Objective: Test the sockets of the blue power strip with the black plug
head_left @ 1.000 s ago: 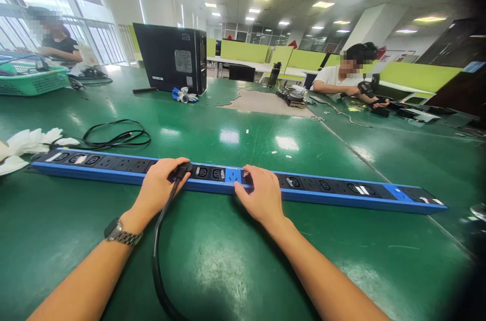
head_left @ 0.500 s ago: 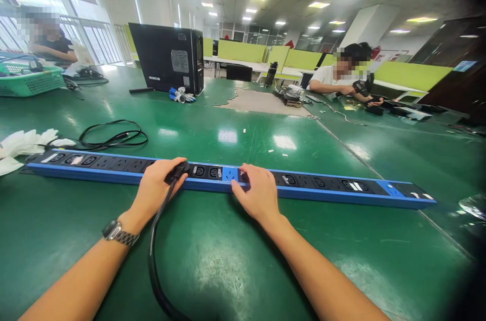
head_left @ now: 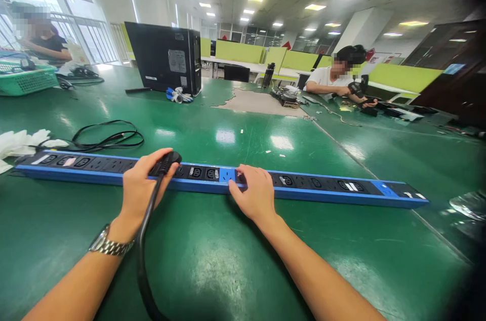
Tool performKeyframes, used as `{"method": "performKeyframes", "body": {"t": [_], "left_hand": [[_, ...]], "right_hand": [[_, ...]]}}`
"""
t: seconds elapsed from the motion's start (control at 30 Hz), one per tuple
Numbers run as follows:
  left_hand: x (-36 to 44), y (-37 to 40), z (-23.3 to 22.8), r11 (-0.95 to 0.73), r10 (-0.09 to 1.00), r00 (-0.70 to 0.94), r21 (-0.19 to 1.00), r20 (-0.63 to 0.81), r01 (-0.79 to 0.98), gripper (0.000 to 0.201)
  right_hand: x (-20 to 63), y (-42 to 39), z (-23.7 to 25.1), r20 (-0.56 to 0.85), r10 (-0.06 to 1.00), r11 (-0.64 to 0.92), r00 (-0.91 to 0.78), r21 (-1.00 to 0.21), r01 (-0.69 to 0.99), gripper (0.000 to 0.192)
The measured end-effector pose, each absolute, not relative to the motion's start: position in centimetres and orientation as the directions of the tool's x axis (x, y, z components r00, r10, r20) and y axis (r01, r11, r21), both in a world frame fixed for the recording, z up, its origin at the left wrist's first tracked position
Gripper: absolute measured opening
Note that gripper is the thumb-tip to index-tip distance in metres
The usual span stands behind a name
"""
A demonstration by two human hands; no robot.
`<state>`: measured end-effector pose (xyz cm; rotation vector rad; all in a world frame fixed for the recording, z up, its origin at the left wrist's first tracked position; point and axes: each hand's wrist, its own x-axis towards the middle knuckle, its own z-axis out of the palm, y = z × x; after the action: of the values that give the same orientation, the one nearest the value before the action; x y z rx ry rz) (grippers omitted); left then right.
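A long blue power strip [head_left: 322, 194] with a row of black sockets lies across the green table in front of me. My left hand [head_left: 142, 179] is closed around a black plug [head_left: 172, 157], its thick black cable [head_left: 143, 245] hanging down toward me. The plug is above the strip's left half, tilted; whether its pins touch a socket is hidden. With thumb on the near edge and fingers over the top, my right hand [head_left: 256, 189] grips the strip just right of its blue middle socket [head_left: 227, 174].
A thin black cable [head_left: 110, 136] lies coiled beyond the strip's left end, near white gloves [head_left: 23, 143]. Farther back stand a black computer case [head_left: 163, 57] and a green basket [head_left: 32, 80]. A person [head_left: 334, 75] sits at the far right, another at the far left.
My left hand and the plug have shifted left and up along the strip, and the plug is tilted more. My right hand keeps its grip at the same spot.
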<state>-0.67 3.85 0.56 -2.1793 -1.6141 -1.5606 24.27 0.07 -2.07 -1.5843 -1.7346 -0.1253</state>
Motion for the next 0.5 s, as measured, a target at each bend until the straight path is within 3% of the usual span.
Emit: {"method": "performKeyframes", "body": {"t": [0.27, 0.5], "left_hand": [[-1.4, 4.4, -0.2, -0.411, 0.779, 0.014, 0.493, 0.627, 0.767, 0.038], [-2.0, 4.8, -0.3, -0.523, 0.751, 0.230, 0.345, 0.619, 0.780, 0.039]], "right_hand": [[24.4, 0.0, -2.0, 0.572, 0.818, 0.223, 0.061, -0.413, 0.883, 0.029], [24.4, 0.0, -2.1, 0.571, 0.819, 0.218, 0.066, -0.415, 0.883, 0.029]]}}
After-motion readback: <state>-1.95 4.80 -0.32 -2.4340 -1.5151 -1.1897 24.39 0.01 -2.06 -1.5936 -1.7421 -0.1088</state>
